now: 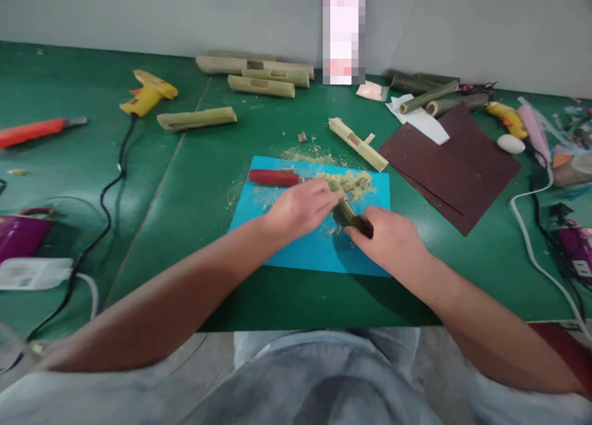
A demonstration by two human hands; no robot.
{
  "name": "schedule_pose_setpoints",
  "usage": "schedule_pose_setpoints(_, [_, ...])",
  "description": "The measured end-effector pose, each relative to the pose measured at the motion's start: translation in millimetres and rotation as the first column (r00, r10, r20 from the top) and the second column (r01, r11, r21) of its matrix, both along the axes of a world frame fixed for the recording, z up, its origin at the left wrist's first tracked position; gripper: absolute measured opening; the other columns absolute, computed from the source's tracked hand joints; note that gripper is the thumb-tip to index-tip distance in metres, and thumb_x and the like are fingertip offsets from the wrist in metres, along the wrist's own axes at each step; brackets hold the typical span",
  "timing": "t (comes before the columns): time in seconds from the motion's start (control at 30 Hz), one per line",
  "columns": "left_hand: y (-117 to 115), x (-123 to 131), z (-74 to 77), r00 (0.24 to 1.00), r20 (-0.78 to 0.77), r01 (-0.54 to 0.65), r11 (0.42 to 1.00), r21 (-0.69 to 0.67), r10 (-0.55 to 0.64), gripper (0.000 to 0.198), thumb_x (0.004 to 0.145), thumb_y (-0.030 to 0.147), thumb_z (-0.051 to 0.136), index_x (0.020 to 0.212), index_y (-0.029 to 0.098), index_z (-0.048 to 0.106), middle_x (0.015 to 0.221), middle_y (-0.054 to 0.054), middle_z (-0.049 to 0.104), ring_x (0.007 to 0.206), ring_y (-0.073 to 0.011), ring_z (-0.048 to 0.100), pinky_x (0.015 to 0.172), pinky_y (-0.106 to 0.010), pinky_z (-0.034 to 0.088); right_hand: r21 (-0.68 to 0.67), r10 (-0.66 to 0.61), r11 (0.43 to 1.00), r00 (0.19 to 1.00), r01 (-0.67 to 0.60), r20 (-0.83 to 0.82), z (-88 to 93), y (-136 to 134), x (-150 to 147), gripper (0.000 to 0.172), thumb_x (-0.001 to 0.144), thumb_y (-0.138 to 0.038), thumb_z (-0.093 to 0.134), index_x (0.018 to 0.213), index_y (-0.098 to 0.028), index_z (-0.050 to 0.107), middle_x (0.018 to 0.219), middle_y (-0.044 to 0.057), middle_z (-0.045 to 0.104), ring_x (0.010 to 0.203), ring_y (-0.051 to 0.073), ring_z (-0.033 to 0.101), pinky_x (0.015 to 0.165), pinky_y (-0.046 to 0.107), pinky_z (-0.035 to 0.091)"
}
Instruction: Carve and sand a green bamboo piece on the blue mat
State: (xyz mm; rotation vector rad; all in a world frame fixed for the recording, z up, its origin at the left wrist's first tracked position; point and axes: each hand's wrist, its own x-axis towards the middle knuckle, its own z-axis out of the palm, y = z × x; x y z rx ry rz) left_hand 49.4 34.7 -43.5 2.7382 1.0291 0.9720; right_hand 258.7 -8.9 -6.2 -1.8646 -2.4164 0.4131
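Note:
My right hand (pixel 395 234) is wrapped round the near end of a green bamboo tube (pixel 343 213), which slants away over a blue sheet (pixel 300 249). At the tube's far part, my left hand (pixel 303 208) has its fingers curled together against the upper side. Whatever those fingertips pinch is hidden and slightly blurred. A tool with a red handle (pixel 272 177) lies on the sheet just beyond my left hand, its metal end partly covered by the fingers. Pale shavings (pixel 354 183) are heaped past the tube, with crumbs scattered round it.
A notched bamboo piece (pixel 358 144) lies beyond the sheet, near brown sandpaper sheets (pixel 456 166). More cut bamboo (pixel 261 86) rests along the wall. At left are a yellow glue gun (pixel 147 94) with a trailing cord and an orange cutter (pixel 37 131). Cables (pixel 531 246) run down the right.

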Motion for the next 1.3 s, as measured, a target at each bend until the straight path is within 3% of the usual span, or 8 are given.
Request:
schedule_pose_setpoints(0.3, [3.3, 2.0, 0.7, 0.999, -0.009, -0.048, 0.998, 0.045, 0.049, 0.026, 0.102, 0.023, 0.047, 0.100, 0.013, 0.071, 0.081, -0.006, 0.063, 0.076, -0.0159, 0.061, 0.066, -0.028, 0.051, 0.006, -0.005, 1.000, 1.000, 0.005, 0.001, 1.0, -2.1, -1.2, 0.028, 0.090, -0.048, 0.059, 0.085, -0.021, 0.061, 0.081, 0.004, 0.070, 0.068, 0.019, 0.062, 0.055, 0.032, 0.027])
schedule_pose_setpoints(0.57, [1.2, 1.9, 1.1, 1.000, 0.002, -0.029, 0.998, 0.053, 0.029, 0.027, 0.102, 0.021, 0.046, 0.102, 0.011, 0.071, 0.081, -0.007, 0.064, 0.078, -0.0172, 0.062, 0.069, -0.029, 0.052, 0.003, -0.006, 1.000, 1.000, 0.006, 0.004, 0.5, -1.9, -0.6, 0.029, 0.090, -0.049, 0.060, 0.085, -0.020, 0.061, 0.082, 0.005, 0.070, 0.070, 0.019, 0.063, 0.056, 0.031, 0.028])
schedule_pose_setpoints(0.67, [-1.6, 1.8, 0.6, 0.999, -0.014, 0.029, 1.000, 0.005, -0.028, 0.027, 0.102, 0.022, 0.047, 0.106, 0.011, 0.071, 0.081, -0.007, 0.064, 0.074, -0.0152, 0.062, 0.065, -0.026, 0.051, -0.003, 0.011, 1.000, 1.000, -0.011, 0.007, 0.7, -1.8, -0.2, 0.028, 0.090, -0.048, 0.060, 0.085, -0.020, 0.061, 0.083, 0.005, 0.071, 0.071, 0.020, 0.064, 0.056, 0.032, 0.028])
schedule_pose_setpoints(0.8, [-2.2, -0.1, 0.0, 0.998, 0.050, -0.036, 0.999, 0.015, 0.035, 0.026, 0.102, 0.025, 0.048, 0.108, 0.013, 0.071, 0.085, -0.007, 0.065, 0.079, -0.0155, 0.064, 0.069, -0.027, 0.053, -0.013, -0.010, 1.000, 1.000, 0.010, -0.008, 1.4, -1.2, 0.4, 0.029, 0.091, -0.048, 0.059, 0.086, -0.020, 0.062, 0.085, 0.005, 0.071, 0.073, 0.020, 0.065, 0.058, 0.031, 0.030])
schedule_pose_setpoints(0.93, [-4.2, 1.3, -0.6, 0.999, -0.021, 0.025, 1.000, -0.004, -0.025, 0.026, 0.102, 0.024, 0.047, 0.108, 0.013, 0.071, 0.085, -0.007, 0.066, 0.076, -0.0143, 0.063, 0.067, -0.026, 0.052, -0.032, 0.005, 0.999, 1.000, -0.005, -0.005, 1.3, -0.7, 1.3, 0.028, 0.091, -0.047, 0.059, 0.086, -0.020, 0.062, 0.087, 0.006, 0.072, 0.075, 0.021, 0.066, 0.058, 0.032, 0.029])
schedule_pose_setpoints(1.07, [-4.4, 2.2, -0.9, 0.999, 0.032, -0.044, 0.998, 0.048, 0.043, 0.027, 0.102, 0.023, 0.047, 0.105, 0.011, 0.071, 0.084, -0.008, 0.065, 0.078, -0.0163, 0.063, 0.069, -0.028, 0.053, -0.021, -0.005, 1.000, 1.000, 0.005, -0.015, 0.0, -0.6, 1.7, 0.028, 0.091, -0.048, 0.057, 0.086, -0.020, 0.062, 0.087, 0.006, 0.072, 0.074, 0.021, 0.066, 0.058, 0.032, 0.030])
schedule_pose_setpoints(1.17, [-5.3, 2.3, -0.4, 0.999, -0.024, 0.045, 0.999, -0.004, -0.045, 0.028, 0.103, 0.022, 0.044, 0.108, 0.012, 0.070, 0.084, -0.007, 0.065, 0.073, -0.0141, 0.062, 0.065, -0.026, 0.052, -0.030, 0.020, 0.999, 1.000, -0.020, -0.015, -0.5, -0.6, 1.9, 0.028, 0.092, -0.047, 0.057, 0.085, -0.020, 0.061, 0.088, 0.006, 0.072, 0.075, 0.022, 0.066, 0.058, 0.032, 0.029])
schedule_pose_setpoints(1.3, [-5.1, 1.3, 0.5, 0.999, 0.024, -0.024, 1.000, 0.009, 0.024, 0.029, 0.102, 0.024, 0.046, 0.108, 0.011, 0.071, 0.086, -0.008, 0.066, 0.080, -0.0166, 0.064, 0.070, -0.029, 0.054, -0.014, 0.002, 1.000, 1.000, -0.002, -0.011, 0.2, -0.7, 1.5, 0.029, 0.092, -0.048, 0.057, 0.086, -0.020, 0.061, 0.087, 0.005, 0.071, 0.075, 0.022, 0.066, 0.058, 0.032, 0.029])
